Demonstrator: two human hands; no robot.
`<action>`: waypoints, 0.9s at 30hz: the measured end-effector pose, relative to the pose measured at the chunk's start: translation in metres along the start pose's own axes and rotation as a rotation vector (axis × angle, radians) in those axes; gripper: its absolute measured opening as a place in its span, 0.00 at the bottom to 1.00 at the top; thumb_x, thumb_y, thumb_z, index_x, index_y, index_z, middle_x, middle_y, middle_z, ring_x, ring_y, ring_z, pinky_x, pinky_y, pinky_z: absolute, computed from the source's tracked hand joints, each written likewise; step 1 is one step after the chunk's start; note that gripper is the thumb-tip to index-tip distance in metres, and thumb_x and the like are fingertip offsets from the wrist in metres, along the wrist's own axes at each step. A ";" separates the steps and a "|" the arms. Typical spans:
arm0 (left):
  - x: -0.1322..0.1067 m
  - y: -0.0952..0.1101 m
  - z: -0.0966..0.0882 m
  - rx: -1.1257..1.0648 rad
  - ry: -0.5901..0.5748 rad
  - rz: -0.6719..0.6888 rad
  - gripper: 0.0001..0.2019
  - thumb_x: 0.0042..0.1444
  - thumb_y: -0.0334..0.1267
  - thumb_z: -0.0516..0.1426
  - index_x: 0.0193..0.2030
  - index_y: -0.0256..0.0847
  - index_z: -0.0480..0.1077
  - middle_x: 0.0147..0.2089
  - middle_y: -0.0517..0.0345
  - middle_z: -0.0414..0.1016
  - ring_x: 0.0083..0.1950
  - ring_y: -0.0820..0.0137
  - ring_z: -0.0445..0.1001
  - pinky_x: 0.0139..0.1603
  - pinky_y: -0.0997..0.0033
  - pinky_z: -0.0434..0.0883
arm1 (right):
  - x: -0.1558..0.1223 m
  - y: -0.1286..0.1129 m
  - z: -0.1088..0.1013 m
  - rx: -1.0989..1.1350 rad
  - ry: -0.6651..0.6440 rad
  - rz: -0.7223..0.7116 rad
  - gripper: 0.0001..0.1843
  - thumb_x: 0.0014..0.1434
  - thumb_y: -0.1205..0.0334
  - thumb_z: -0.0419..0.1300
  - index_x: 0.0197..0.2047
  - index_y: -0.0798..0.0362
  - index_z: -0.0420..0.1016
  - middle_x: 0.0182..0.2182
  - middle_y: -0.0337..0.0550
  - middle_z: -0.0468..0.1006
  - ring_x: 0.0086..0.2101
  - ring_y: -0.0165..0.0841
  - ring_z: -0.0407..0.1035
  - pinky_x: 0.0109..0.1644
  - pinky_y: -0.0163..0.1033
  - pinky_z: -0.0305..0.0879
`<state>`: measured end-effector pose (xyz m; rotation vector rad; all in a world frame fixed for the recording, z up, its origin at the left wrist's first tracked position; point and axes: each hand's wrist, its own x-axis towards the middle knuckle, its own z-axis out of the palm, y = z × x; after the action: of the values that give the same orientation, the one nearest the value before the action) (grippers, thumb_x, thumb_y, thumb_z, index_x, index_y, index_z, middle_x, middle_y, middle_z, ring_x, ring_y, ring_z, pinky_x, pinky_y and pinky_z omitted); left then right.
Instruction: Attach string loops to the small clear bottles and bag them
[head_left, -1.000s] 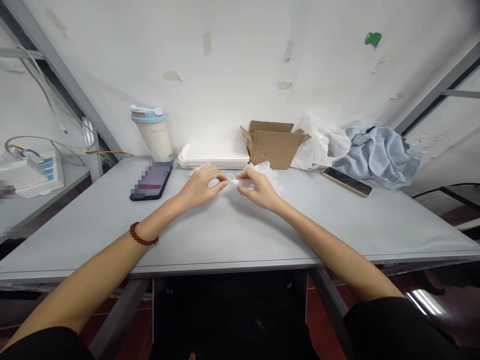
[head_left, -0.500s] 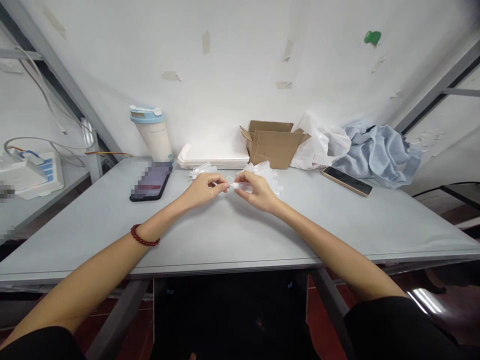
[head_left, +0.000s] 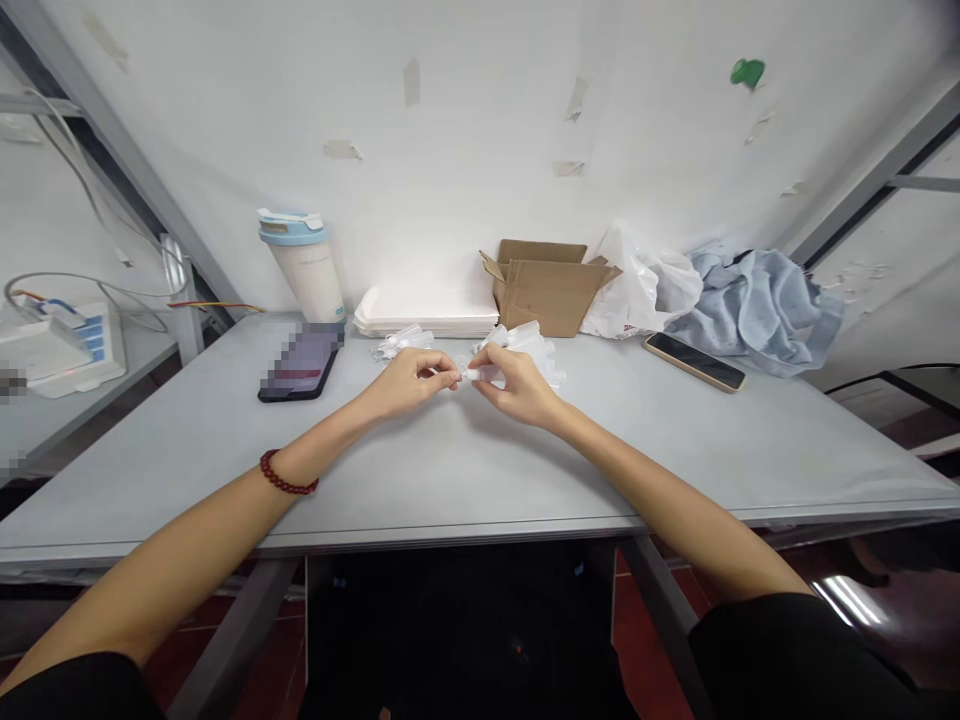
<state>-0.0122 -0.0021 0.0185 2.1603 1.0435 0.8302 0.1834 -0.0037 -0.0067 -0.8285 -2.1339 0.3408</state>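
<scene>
Both hands meet over the middle of the grey table. My right hand (head_left: 521, 388) is closed, fingertips pinching a small translucent plastic tube (head_left: 487, 375) that points left. My left hand (head_left: 409, 383) pinches right at the tube's white tip; whatever small piece sits between thumb and forefinger is mostly hidden. Behind my right hand lies a pile of similar clear plastic tubes (head_left: 532, 342). A smaller heap of white and clear plastic pieces (head_left: 403, 341) lies just behind my left hand.
At the back stand a stack of white trays (head_left: 427, 318), an open cardboard box (head_left: 544, 298), a white plastic bag (head_left: 637, 290) and a light blue cloth (head_left: 769, 305). One phone (head_left: 694, 361) lies right, another phone (head_left: 300, 365) left, near a blue-lidded cup (head_left: 304, 265).
My hands have drawn slightly closer together. The white tip and thin clear loop that showed between them are now less visible.
</scene>
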 end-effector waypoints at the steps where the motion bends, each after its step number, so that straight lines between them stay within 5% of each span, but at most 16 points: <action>1: 0.000 0.000 0.000 -0.001 0.002 0.003 0.10 0.52 0.41 0.56 0.27 0.38 0.73 0.28 0.58 0.77 0.30 0.71 0.71 0.34 0.73 0.67 | 0.000 0.000 0.000 0.001 -0.001 0.001 0.05 0.52 0.69 0.54 0.34 0.53 0.64 0.30 0.42 0.74 0.30 0.32 0.67 0.33 0.36 0.61; 18: 0.000 -0.001 0.005 0.031 -0.004 0.018 0.11 0.52 0.43 0.55 0.27 0.39 0.73 0.30 0.57 0.78 0.33 0.69 0.73 0.37 0.70 0.69 | -0.001 -0.002 0.002 0.010 -0.032 0.057 0.04 0.51 0.67 0.54 0.34 0.52 0.65 0.29 0.41 0.74 0.29 0.32 0.66 0.33 0.36 0.59; 27: 0.008 -0.012 -0.012 0.004 0.022 -0.117 0.17 0.55 0.47 0.52 0.29 0.37 0.75 0.34 0.52 0.80 0.38 0.66 0.75 0.41 0.67 0.70 | 0.006 0.011 -0.008 0.043 -0.022 0.120 0.07 0.52 0.64 0.57 0.36 0.55 0.69 0.34 0.44 0.77 0.34 0.34 0.68 0.38 0.38 0.62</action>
<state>-0.0226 0.0135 0.0198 2.0757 1.1710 0.7992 0.1918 0.0082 -0.0035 -0.9342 -2.0945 0.4592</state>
